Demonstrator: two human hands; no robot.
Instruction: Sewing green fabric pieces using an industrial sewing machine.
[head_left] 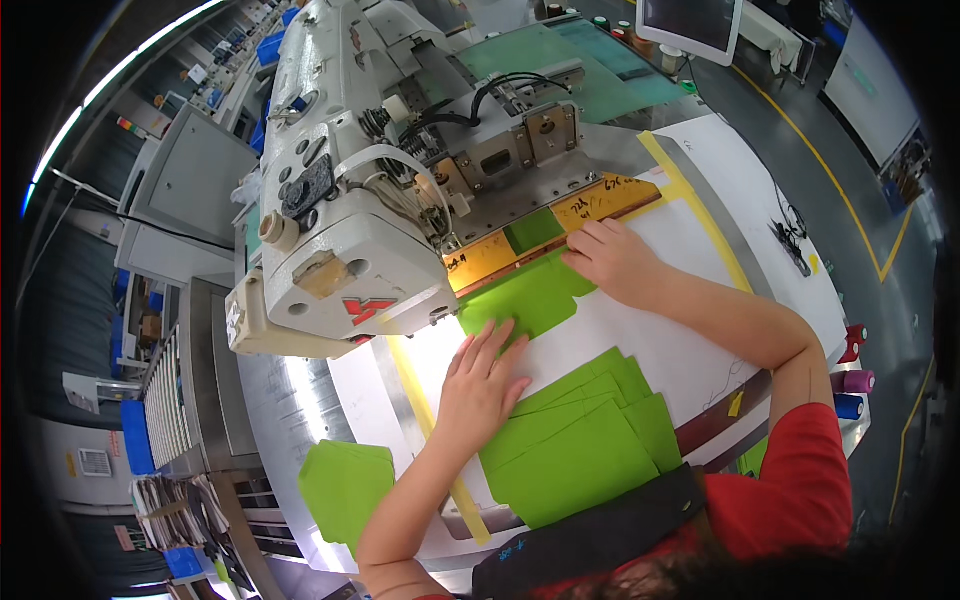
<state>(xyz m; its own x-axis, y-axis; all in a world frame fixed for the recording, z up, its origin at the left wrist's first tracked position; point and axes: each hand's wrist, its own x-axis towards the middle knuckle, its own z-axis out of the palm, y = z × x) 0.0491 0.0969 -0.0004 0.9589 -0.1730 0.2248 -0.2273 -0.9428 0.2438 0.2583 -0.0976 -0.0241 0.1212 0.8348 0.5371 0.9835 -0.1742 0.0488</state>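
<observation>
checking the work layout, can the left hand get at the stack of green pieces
Probably yes: the left hand is right beside the stack of green pieces, and nothing visible stands between them.

strip light (58, 142) upper left | glare on metal table (303, 385) | rim dark, curved

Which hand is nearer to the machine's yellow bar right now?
Right. The right hand has its fingertips at the near edge of the yellow bar; the left hand is farther back toward the body, fingertips on the green piece.
</observation>
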